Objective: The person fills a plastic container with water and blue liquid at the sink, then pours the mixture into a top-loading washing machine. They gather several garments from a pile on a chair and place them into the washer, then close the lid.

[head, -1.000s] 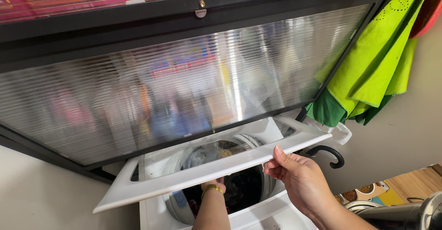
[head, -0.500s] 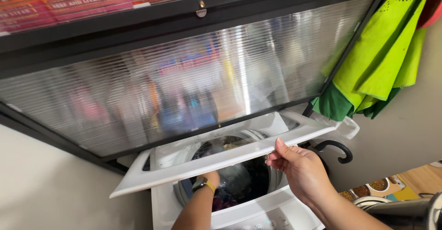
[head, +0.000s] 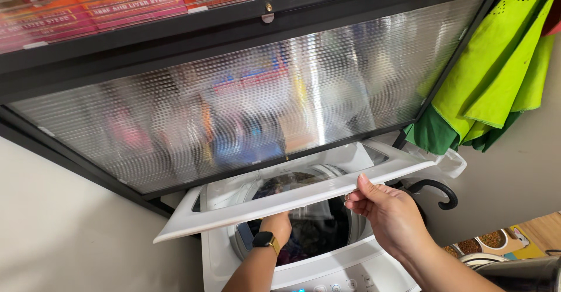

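- Our right hand (head: 390, 213) grips the front edge of the raised white washer lid (head: 292, 197), fingers clenched, propping it open.
- Our left hand (head: 276, 225) reaches into the drum (head: 315, 230); its fingers are hidden, possibly grasping laundry.

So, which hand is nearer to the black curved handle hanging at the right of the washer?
The right hand. It grips the front edge of the raised white lid, just left of the black handle. The left hand reaches under the lid into the drum, farther away.
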